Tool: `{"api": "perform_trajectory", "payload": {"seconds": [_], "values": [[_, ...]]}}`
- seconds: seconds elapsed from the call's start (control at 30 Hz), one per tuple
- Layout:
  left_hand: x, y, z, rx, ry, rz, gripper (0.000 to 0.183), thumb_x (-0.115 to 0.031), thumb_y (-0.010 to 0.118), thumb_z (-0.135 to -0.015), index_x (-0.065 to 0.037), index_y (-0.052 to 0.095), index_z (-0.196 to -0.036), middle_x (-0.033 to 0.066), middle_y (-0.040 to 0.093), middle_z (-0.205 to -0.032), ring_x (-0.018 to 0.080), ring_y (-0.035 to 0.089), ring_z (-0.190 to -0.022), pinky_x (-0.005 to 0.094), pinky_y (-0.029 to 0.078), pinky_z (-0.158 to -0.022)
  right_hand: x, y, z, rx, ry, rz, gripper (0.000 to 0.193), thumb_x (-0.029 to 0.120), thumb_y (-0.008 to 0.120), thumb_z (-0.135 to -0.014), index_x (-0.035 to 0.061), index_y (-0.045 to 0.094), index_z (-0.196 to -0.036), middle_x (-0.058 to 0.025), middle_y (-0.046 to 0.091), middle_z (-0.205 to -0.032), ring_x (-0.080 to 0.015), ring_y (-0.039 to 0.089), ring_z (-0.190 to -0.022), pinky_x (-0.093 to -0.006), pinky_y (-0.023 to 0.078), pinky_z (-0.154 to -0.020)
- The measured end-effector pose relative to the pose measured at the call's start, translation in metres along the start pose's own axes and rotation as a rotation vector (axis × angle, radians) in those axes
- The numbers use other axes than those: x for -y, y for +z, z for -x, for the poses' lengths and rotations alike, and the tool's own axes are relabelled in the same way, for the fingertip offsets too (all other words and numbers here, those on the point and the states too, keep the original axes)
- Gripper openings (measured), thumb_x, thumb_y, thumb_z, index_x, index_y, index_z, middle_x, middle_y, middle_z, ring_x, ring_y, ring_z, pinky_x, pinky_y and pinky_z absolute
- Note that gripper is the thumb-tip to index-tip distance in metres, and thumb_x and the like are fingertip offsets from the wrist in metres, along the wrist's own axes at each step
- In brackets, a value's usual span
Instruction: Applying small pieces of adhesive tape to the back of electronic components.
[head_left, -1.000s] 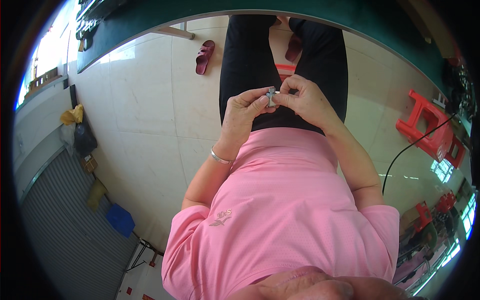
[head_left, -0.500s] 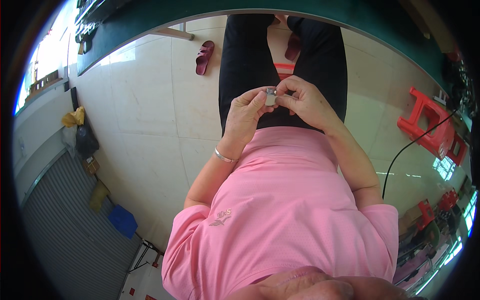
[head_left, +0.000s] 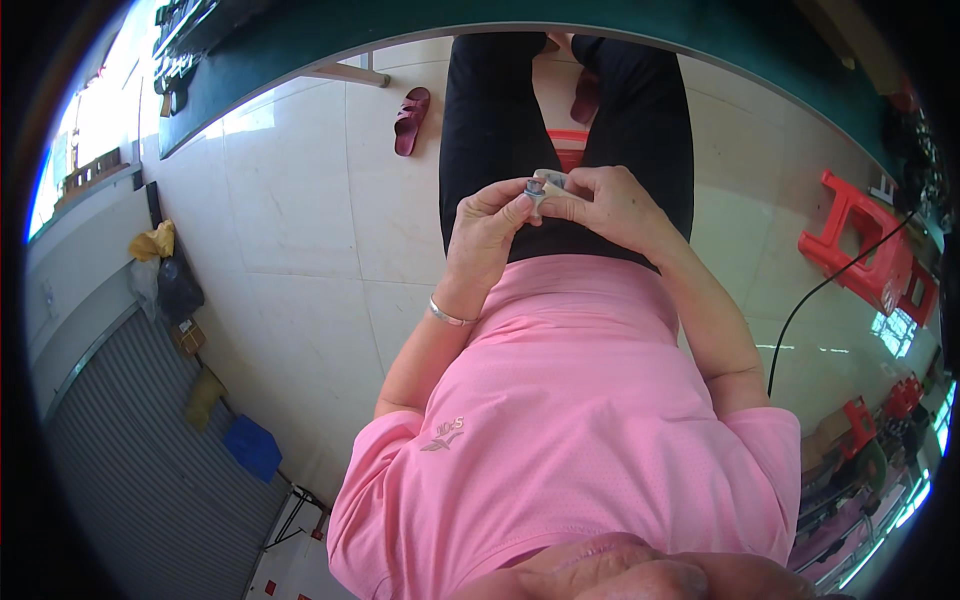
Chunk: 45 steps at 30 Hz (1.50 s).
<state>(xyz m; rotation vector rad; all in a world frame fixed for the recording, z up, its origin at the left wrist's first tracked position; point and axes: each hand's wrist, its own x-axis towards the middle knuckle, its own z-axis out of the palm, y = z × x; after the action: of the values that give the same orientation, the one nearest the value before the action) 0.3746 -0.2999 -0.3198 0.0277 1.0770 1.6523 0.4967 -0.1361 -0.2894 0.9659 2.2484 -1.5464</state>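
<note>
Over my lap, my two hands meet fingertip to fingertip around small white-and-grey parts. My left hand [head_left: 487, 225] is closed, with thumb and fingers pinching a small block [head_left: 534, 189] that has a grey metallic-looking top. Close against it, my right hand [head_left: 615, 208] pinches a pale piece with a greyish face [head_left: 551, 178]. Whether the two pieces are joined or only touching, I cannot tell. My fingers cover most of both. A silver bangle [head_left: 447, 312] circles my left wrist.
A green-topped table [head_left: 420, 38] curves across the far side beyond my knees. A dark red slipper [head_left: 411, 122] lies on the tiled floor at left. To the right are a red plastic stool [head_left: 850, 240] and a black cable [head_left: 800, 310]. Bags [head_left: 175, 280] lie along the left wall.
A pale piece with a greyish face now shows at my right fingertips, raised beside the block. My right fingers have tilted upward. My left hand stays nearly in place.
</note>
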Motion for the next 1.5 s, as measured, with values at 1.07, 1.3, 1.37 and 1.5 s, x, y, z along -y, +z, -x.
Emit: {"api": "perform_trajectory", "payload": {"seconds": [1.07,1.3,1.37,1.5], "values": [[-0.003,-0.008,0.002,0.036,0.086,-0.184,0.028,-0.002,0.073,-0.088,0.005,0.064,-0.113,0.0094,0.072,-0.095,0.0136,0.069,-0.081,0.0261,0.057,-0.08,0.021,-0.009,0.018,-0.05,-0.13,0.096,0.036,0.037,0.069,-0.088,0.003,0.071,-0.076,-0.0137,0.066,-0.064,-0.0286,0.064,-0.059,-0.0397,0.05,-0.062],[-0.003,-0.006,0.001,0.027,0.112,-0.199,0.027,-0.005,0.072,-0.09,0.005,0.065,-0.114,0.008,0.072,-0.091,0.0126,0.068,-0.077,0.0256,0.056,-0.076,0.002,0.002,0.009,-0.16,-0.106,-0.053,0.04,0.044,0.074,-0.084,0.0052,0.073,-0.077,-0.0122,0.065,-0.062,-0.0265,0.062,-0.055,-0.0371,0.048,-0.058],[-0.002,-0.01,0.002,0.06,0.086,-0.232,0.024,-0.006,0.07,-0.092,0.004,0.067,-0.113,0.006,0.071,-0.089,0.0103,0.065,-0.074,0.0229,0.054,-0.071,-0.001,0.003,0.008,-0.162,-0.102,-0.055,0.042,0.048,0.077,-0.081,0.0062,0.074,-0.076,-0.0114,0.065,-0.061,-0.0258,0.062,-0.055,-0.0362,0.048,-0.057],[-0.001,-0.014,0.005,0.089,0.06,-0.307,0.027,-0.011,0.068,-0.094,0.001,0.067,-0.118,0.0054,0.07,-0.097,0.0114,0.061,-0.075,0.0234,0.05,-0.068,-0.001,0.004,0.008,-0.128,-0.064,-0.02,0.043,0.049,0.078,-0.079,0.0062,0.074,-0.075,-0.0112,0.065,-0.061,-0.0253,0.063,-0.056,-0.0361,0.047,-0.057]]}}
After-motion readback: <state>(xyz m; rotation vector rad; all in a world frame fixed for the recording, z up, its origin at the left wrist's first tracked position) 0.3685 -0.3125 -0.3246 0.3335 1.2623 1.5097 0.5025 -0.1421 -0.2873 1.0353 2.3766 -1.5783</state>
